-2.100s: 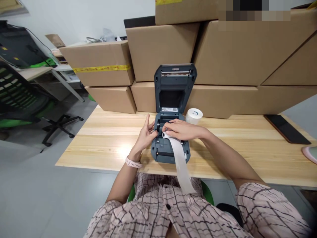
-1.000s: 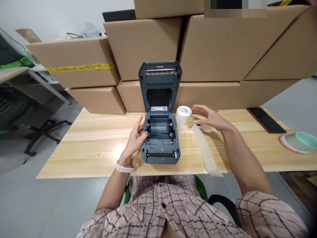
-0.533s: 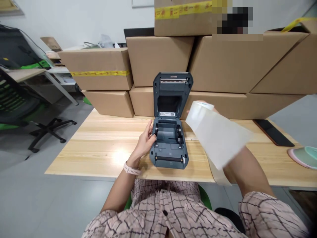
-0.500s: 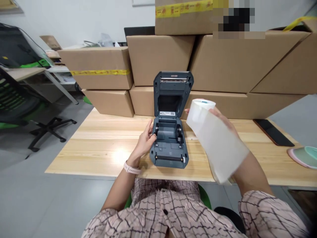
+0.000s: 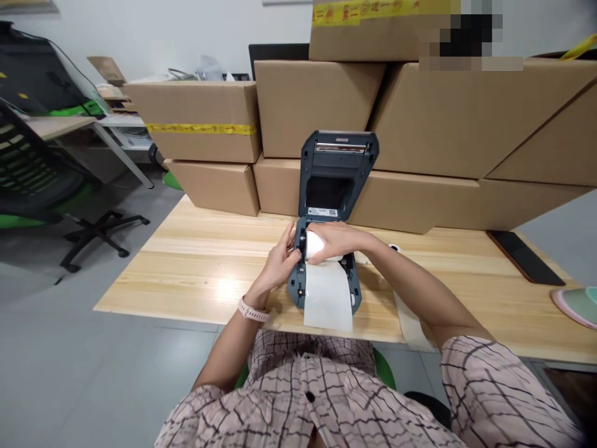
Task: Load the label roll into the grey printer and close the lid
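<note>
A dark grey label printer sits on the table with its lid raised. My left hand grips the printer's left side, thumb on the inner edge and fingers along the outside. Inside the printer's bay, my right hand is closed over a white label roll, covering most of it. The roll's loose strip runs forward over the front of the printer and past its edge. A black roll holder shows at the roll's left end; the right one is hidden.
Stacked cardboard boxes stand behind the printer. Beneath my right forearm, another paper strip hangs over the table's front edge. A black phone and a pink-and-green object lie at the right. An office chair stands left.
My right hand has carried the label roll left and down into the printer's bay, its strip now lying forward. My left hand stays on the printer. The view has shifted slightly.
</note>
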Demonstrator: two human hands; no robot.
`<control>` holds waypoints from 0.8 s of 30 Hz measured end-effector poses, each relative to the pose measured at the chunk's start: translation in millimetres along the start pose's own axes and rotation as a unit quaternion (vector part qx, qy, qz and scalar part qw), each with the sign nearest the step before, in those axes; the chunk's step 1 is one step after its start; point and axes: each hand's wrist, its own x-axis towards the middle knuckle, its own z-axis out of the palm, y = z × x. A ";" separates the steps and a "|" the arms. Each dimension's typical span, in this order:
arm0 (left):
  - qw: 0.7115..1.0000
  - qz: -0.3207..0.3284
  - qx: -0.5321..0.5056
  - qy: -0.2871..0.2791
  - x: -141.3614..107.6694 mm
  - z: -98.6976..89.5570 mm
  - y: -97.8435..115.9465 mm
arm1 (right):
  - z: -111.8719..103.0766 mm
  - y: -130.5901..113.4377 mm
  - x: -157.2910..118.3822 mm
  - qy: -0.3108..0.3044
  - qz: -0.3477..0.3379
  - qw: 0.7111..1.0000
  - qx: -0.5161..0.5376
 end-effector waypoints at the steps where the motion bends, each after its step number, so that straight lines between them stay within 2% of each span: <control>1: 1.000 0.000 0.002 0.001 0.0 -0.1 0.2 | 2.5 1.0 1.4 -0.005 0.002 1.000 -0.003; 3: 1.000 -0.001 0.005 0.000 -0.1 -0.2 0.8 | 5.7 3.2 -0.8 -0.003 -0.005 1.000 0.000; 5: 1.000 -0.001 0.006 -0.002 -0.7 0.0 1.4 | 6.6 4.8 -11.1 0.025 -0.035 0.999 0.008; 9: 1.000 0.009 -0.001 0.000 -2.4 1.3 1.9 | 8.4 -0.4 -53.0 0.086 -0.132 0.987 0.043; 12: 1.000 0.016 -0.002 -0.001 -2.8 2.0 1.5 | 19.5 -10.7 -86.6 0.044 -0.175 0.982 0.057; 15: 1.000 0.022 0.002 -0.004 -1.5 1.4 1.1 | 37.5 -18.4 -106.0 0.010 -0.170 0.983 0.071; 18: 1.000 0.009 0.000 0.000 -1.8 2.5 4.2 | 52.0 -21.6 -109.7 0.006 -0.158 0.984 0.087; 20: 0.999 -0.019 0.004 0.027 -6.9 7.0 10.6 | 56.3 -22.9 -108.6 0.001 -0.159 0.983 0.092; 24: 0.994 -0.076 0.023 0.073 -34.0 24.9 30.5 | 48.3 -22.3 -112.5 -0.007 -0.171 0.979 0.109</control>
